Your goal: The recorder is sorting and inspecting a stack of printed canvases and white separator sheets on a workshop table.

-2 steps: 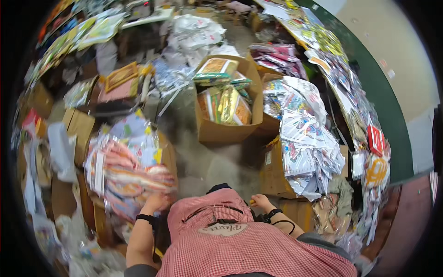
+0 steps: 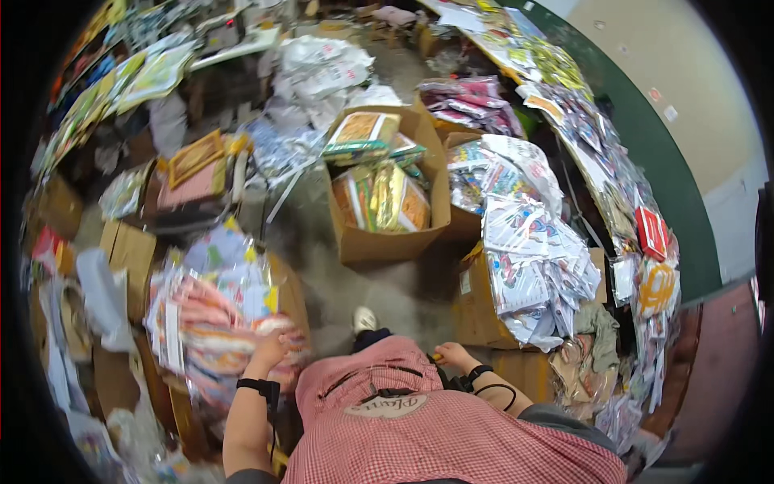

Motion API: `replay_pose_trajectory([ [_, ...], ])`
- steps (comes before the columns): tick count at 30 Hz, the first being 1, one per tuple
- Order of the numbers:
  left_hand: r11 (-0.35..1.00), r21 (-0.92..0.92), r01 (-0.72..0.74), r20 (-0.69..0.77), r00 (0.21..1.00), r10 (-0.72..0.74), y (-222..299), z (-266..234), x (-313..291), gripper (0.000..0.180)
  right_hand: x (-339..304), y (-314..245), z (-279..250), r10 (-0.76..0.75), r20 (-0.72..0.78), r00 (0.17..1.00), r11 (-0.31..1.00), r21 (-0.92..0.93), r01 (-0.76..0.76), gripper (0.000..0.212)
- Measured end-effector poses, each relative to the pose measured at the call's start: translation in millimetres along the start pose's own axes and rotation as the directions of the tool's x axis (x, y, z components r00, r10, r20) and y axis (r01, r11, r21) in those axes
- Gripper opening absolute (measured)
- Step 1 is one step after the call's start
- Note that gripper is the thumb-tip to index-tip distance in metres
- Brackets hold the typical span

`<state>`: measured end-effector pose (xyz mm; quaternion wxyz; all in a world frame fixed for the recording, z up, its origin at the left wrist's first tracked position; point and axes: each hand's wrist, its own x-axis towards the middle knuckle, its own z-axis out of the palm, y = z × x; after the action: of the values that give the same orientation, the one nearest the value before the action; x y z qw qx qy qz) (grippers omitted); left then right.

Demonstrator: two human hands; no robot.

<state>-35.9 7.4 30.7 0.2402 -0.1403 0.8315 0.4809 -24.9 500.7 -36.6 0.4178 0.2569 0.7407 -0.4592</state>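
Observation:
My left hand (image 2: 272,348) is over the near edge of a box heaped with clear-bagged soft goods (image 2: 211,310) in pink, orange and white stripes. Its fingers lie against the striped goods but are blurred, so whether they grip a bag cannot be told. My right hand (image 2: 455,357) is beside my waist, right of my red checked apron (image 2: 451,427). Its fingers are curled closed around a small yellow thing (image 2: 437,356), of which only an end shows. Each wrist wears a black band.
Ahead stands an open carton (image 2: 387,246) of flat gold and green packets. On the right are boxes heaped with printed bagged sheets (image 2: 540,266) and a long loaded table (image 2: 597,153). White sacks (image 2: 322,68) lie farther back. My shoe (image 2: 364,319) is on the grey floor (image 2: 395,298).
The carton ahead sits lower and more to the left in view. My light shoe has come into sight beyond the apron. My left hand shows slightly higher against the striped goods.

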Motion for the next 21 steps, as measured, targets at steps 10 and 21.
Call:
replay_pose_trajectory([
  [10,0.944,0.293,0.151,-0.019,0.988,-0.152,-89,-75,172,0.048,178,-161,-70,-0.482,0.314,0.818,0.260,-0.840,0.476,0.029],
  [21,0.813,0.405,0.418,0.061,0.875,-0.480,-129,-137,189,0.034,310,-461,-106,-0.428,-0.154,0.891,0.892,-0.228,0.389,0.034],
])
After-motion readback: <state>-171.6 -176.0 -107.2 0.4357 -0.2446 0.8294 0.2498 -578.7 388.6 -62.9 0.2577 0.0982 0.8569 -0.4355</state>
